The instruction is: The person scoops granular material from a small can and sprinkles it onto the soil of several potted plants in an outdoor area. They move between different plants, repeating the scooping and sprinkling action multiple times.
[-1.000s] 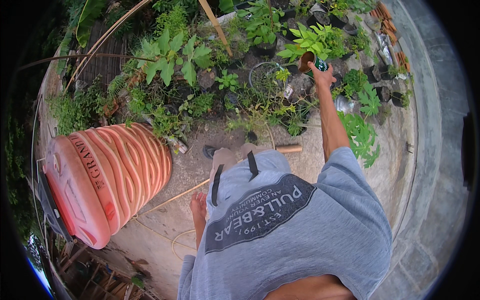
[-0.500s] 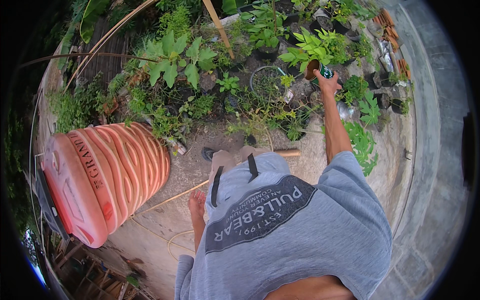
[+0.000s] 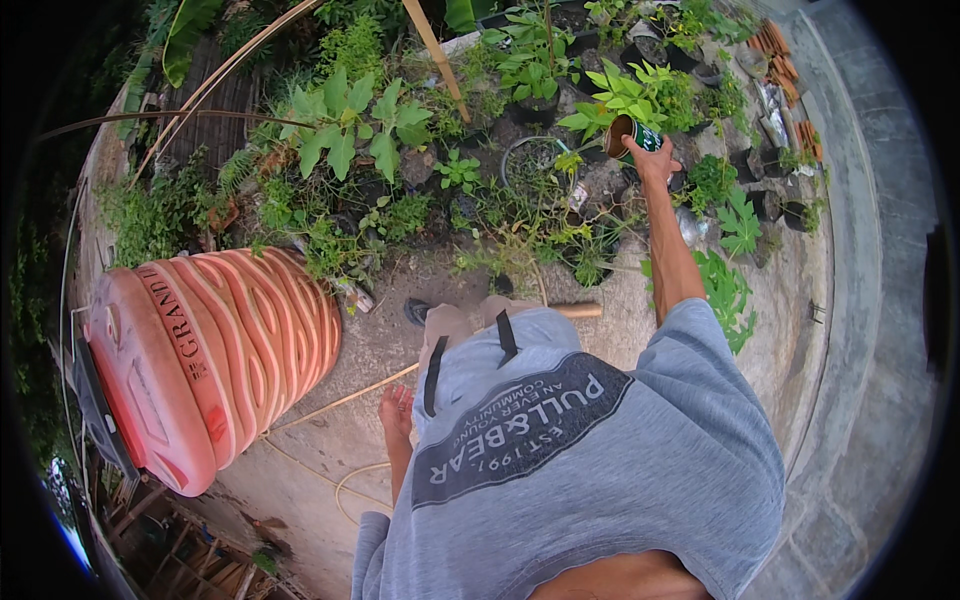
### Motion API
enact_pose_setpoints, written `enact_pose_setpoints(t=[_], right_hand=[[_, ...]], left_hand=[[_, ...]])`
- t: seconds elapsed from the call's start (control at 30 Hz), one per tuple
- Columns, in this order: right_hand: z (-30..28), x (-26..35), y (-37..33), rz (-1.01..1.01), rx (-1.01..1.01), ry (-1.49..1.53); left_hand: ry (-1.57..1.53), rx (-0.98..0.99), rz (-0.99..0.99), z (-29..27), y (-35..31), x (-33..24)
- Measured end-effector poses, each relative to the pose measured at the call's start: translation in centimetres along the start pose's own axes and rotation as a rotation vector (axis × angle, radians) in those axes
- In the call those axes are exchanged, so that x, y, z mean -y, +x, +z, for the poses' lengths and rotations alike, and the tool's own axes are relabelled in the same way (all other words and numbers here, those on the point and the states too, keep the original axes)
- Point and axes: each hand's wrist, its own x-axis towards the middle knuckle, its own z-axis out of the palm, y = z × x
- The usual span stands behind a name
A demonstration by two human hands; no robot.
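My right hand [image 3: 652,160], on an outstretched arm, is wrapped around a green can [image 3: 645,137] with pale markings. The can is tipped to the left, so its brown inside [image 3: 619,134] shows at the mouth. Beside and behind it grows a bright green leafy plant [image 3: 628,97]. Whether anything flows from the can is too small to make out. My left hand [image 3: 396,405] hangs beside my hip, holding nothing, with its fingers loosely apart.
A large ribbed orange water tank [image 3: 225,350] lies on its side at the left. A hose [image 3: 345,396] runs over the concrete near my left hand. Several potted plants, including a broad-leaved one [image 3: 345,120], fill the far side. Roof tiles [image 3: 775,60] lie at the far right.
My right hand and the can have shifted very slightly to the left and away from me. The left hand stays almost where it was.
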Motion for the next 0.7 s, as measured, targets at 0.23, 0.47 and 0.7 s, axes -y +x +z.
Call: enact_pose_setpoints(t=[0.23, 0.47, 0.7], right_hand=[[0.1, 0.4, 1.1, -0.067, -0.034, -0.034], [-0.7, 3.0, 0.0, -0.054, -0.026, 0.038], [-0.4, 2.2, 2.6, -0.074, -0.062, 0.037]], left_hand=[[-0.044, 0.0, 0.014, 0.6, -0.5, 0.5], [-0.064, 0.023, 0.001, -0.6, 0.4, 1.8], [-0.058, -0.019, -0.018, -0.3, -0.4, 1.6]])
